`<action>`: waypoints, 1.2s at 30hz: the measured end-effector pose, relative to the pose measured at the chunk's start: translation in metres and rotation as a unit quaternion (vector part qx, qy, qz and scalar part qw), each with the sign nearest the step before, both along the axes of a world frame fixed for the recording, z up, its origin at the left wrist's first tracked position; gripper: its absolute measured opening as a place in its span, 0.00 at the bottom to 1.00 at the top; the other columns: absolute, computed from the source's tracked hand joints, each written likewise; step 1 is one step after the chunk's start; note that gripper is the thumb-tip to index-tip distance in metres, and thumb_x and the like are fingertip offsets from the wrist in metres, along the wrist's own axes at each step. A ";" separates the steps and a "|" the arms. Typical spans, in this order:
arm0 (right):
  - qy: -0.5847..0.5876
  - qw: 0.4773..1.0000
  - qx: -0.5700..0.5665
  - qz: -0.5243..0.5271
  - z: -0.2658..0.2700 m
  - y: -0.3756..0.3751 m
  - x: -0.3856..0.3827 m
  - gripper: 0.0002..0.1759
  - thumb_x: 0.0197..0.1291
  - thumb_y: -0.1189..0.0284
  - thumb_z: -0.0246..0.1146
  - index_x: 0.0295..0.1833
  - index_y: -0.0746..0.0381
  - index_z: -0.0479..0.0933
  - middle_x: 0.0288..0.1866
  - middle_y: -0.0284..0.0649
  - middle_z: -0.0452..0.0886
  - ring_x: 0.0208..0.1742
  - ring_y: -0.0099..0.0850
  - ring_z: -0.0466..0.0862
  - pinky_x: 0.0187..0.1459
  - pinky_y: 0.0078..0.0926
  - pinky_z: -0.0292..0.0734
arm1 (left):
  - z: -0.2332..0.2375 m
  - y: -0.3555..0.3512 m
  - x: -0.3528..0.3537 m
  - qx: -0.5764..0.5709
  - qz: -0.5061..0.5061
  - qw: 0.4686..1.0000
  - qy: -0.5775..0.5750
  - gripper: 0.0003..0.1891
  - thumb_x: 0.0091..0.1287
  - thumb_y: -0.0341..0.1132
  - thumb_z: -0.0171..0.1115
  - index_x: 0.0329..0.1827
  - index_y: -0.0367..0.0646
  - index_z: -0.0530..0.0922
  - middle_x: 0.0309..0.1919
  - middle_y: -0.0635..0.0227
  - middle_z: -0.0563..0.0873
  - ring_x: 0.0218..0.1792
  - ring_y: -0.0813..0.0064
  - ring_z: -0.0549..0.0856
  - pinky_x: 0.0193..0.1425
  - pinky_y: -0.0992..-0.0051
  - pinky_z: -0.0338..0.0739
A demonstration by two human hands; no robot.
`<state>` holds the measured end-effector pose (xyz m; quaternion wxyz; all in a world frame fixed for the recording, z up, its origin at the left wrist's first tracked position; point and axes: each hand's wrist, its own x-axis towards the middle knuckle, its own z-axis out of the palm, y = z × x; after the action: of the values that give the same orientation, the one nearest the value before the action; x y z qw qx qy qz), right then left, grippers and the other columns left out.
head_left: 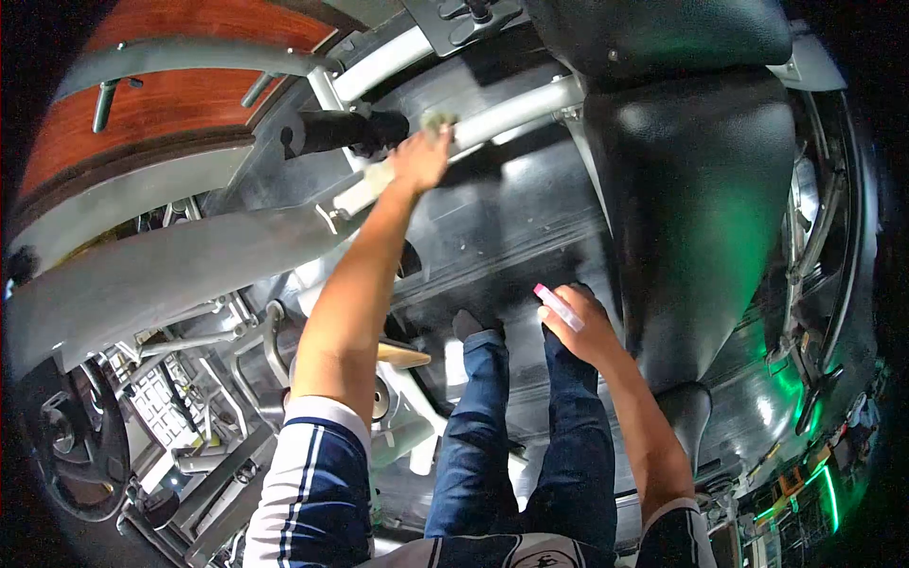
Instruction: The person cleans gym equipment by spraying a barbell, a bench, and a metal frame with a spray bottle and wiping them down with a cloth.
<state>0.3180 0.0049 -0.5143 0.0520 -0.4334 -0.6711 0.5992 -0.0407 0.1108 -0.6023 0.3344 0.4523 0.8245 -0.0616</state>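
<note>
My left hand (419,161) is stretched out to a light grey metal bar (511,112) of a gym machine, its fingers closed round a greenish-grey cloth (438,123) pressed on the bar. Lower and to the right, my right hand (579,322) holds a small whitish bottle (561,308) with a pink-red tip, tilted toward the upper left. The bottle is apart from the machine. A black padded seat (686,218) lies just right of my right hand.
A broad grey machine arm (180,270) crosses the left side, below a red-brown wood-look panel (189,95). The dark floor (492,222) shows between bar and seat. A black weight plate (71,440) hangs at the lower left.
</note>
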 end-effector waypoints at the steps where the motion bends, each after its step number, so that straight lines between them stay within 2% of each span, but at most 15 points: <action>1: -0.002 1.000 -0.003 0.002 0.001 0.000 0.001 0.18 0.66 0.57 0.62 0.43 0.64 0.77 0.34 0.49 0.81 0.37 0.48 0.83 0.39 0.41 0.75 | 0.010 0.011 0.028 0.044 -0.021 0.999 -0.007 0.42 0.74 0.66 0.29 0.71 0.39 0.71 0.72 0.50 0.70 0.74 0.50 0.66 0.76 0.41 0.52; 4: -0.014 1.000 -0.004 0.010 0.000 -0.004 0.002 0.19 0.67 0.57 0.62 0.44 0.63 0.77 0.35 0.49 0.82 0.40 0.47 0.83 0.40 0.41 0.75 | 0.004 0.032 0.087 0.146 -0.036 0.989 0.008 0.39 0.75 0.62 0.35 0.77 0.40 0.61 0.75 0.54 0.65 0.76 0.51 0.60 0.79 0.41 0.44; 7: -0.019 0.999 -0.026 -0.008 0.004 -0.009 -0.002 0.18 0.67 0.57 0.62 0.44 0.63 0.76 0.36 0.49 0.81 0.40 0.47 0.83 0.41 0.41 0.75 | 0.000 0.018 0.091 0.191 -0.086 0.975 0.075 0.35 0.73 0.56 0.43 0.77 0.44 0.61 0.77 0.57 0.63 0.77 0.52 0.60 0.80 0.43 0.44; 9: -0.007 0.998 -0.048 -0.035 0.003 -0.014 -0.005 0.18 0.67 0.57 0.62 0.45 0.63 0.76 0.37 0.49 0.81 0.40 0.47 0.83 0.41 0.41 0.75 | 0.001 0.005 0.069 0.227 -0.160 0.960 0.033 0.33 0.69 0.46 0.50 0.77 0.47 0.60 0.79 0.60 0.58 0.77 0.54 0.60 0.80 0.46 0.47; 12: 0.008 0.997 -0.078 -0.008 0.006 -0.008 -0.010 0.18 0.67 0.56 0.62 0.46 0.62 0.77 0.37 0.48 0.81 0.41 0.47 0.83 0.42 0.40 0.75 | 0.008 -0.025 0.025 0.217 -0.182 0.959 0.012 0.35 0.67 0.45 0.53 0.78 0.49 0.60 0.77 0.61 0.63 0.77 0.58 0.60 0.81 0.51 0.49; 14: 0.005 0.997 -0.071 -0.030 0.011 -0.006 -0.014 0.18 0.67 0.57 0.62 0.44 0.63 0.77 0.36 0.48 0.81 0.41 0.47 0.83 0.42 0.40 0.75 | -0.006 -0.052 -0.018 0.189 -0.128 0.974 0.016 0.35 0.66 0.42 0.55 0.78 0.49 0.60 0.75 0.61 0.65 0.77 0.59 0.61 0.80 0.54 0.51; 16: 0.028 0.995 -0.086 -0.039 0.009 -0.006 -0.014 0.16 0.67 0.60 0.62 0.45 0.63 0.77 0.33 0.45 0.80 0.36 0.38 0.81 0.40 0.33 0.73 | -0.008 -0.088 -0.057 0.146 -0.095 0.984 0.045 0.35 0.65 0.41 0.56 0.78 0.49 0.61 0.74 0.59 0.67 0.75 0.58 0.64 0.79 0.56 0.54; 17: 0.015 0.994 -0.099 -0.052 0.019 0.000 -0.017 0.15 0.66 0.60 0.63 0.43 0.63 0.78 0.34 0.48 0.81 0.37 0.47 0.83 0.40 0.39 0.75 | 0.001 -0.106 -0.072 0.129 -0.091 0.985 0.067 0.34 0.66 0.41 0.56 0.77 0.48 0.61 0.72 0.57 0.68 0.74 0.57 0.66 0.78 0.56 0.55; 19: 0.023 0.992 -0.114 -0.053 0.011 0.001 -0.013 0.16 0.66 0.60 0.63 0.43 0.63 0.78 0.34 0.48 0.81 0.37 0.46 0.83 0.41 0.38 0.75 | 0.001 -0.129 -0.088 0.107 -0.086 0.986 0.090 0.34 0.66 0.41 0.56 0.77 0.47 0.62 0.71 0.56 0.70 0.72 0.56 0.67 0.77 0.56 0.57; 21: 0.058 0.989 -0.113 -0.073 0.009 0.004 -0.011 0.16 0.67 0.59 0.62 0.43 0.63 0.77 0.33 0.47 0.81 0.37 0.44 0.83 0.41 0.36 0.75 | -0.015 -0.139 -0.091 0.151 -0.125 0.956 0.217 0.32 0.66 0.43 0.56 0.73 0.43 0.65 0.67 0.55 0.73 0.69 0.53 0.70 0.74 0.54 0.60; 24: -0.058 0.980 -0.170 -0.083 0.021 0.017 -0.013 0.17 0.67 0.57 0.61 0.41 0.62 0.77 0.33 0.46 0.80 0.38 0.40 0.83 0.42 0.35 0.75 | -0.008 -0.089 -0.055 0.028 -0.011 0.983 0.182 0.32 0.64 0.45 0.58 0.70 0.40 0.67 0.64 0.55 0.75 0.68 0.53 0.71 0.72 0.50 0.62; 27: -0.020 0.979 -0.107 -0.174 0.015 0.013 -0.020 0.17 0.68 0.57 0.59 0.38 0.61 0.76 0.29 0.44 0.80 0.33 0.38 0.82 0.39 0.34 0.76 | -0.016 -0.039 0.002 0.143 -0.061 0.982 0.109 0.34 0.61 0.47 0.60 0.69 0.40 0.68 0.64 0.54 0.75 0.68 0.53 0.71 0.68 0.42 0.62; 29: 0.013 0.974 -0.084 -0.209 0.006 0.015 -0.028 0.16 0.69 0.58 0.59 0.41 0.61 0.78 0.26 0.38 0.79 0.28 0.33 0.81 0.34 0.32 0.75 | -0.017 -0.018 0.064 0.263 -0.120 0.952 0.104 0.41 0.60 0.46 0.62 0.76 0.41 0.60 0.74 0.52 0.64 0.74 0.44 0.61 0.74 0.36 0.53; 32: 0.063 0.964 -0.086 -0.244 0.014 0.017 -0.046 0.13 0.69 0.61 0.61 0.43 0.61 0.79 0.27 0.35 0.80 0.29 0.26 0.81 0.35 0.28 0.74 | 0.020 -0.001 0.127 0.208 -0.168 0.961 0.064 0.46 0.59 0.40 0.68 0.81 0.53 0.53 0.81 0.61 0.52 0.80 0.47 0.49 0.79 0.40 0.48; 36: 0.050 0.969 -0.014 -0.243 0.024 0.018 -0.060 0.12 0.67 0.62 0.65 0.43 0.60 0.80 0.31 0.33 0.82 0.33 0.21 0.80 0.37 0.24 0.74 | 0.029 -0.013 0.077 0.203 -0.236 0.948 0.063 0.44 0.59 0.31 0.66 0.80 0.55 0.55 0.80 0.66 0.56 0.79 0.56 0.56 0.79 0.43 0.52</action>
<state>0.2582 0.0229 -0.4902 0.2236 -0.5534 -0.5341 0.5988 0.0363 0.0978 -0.5728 0.1585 0.6875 0.7087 0.0015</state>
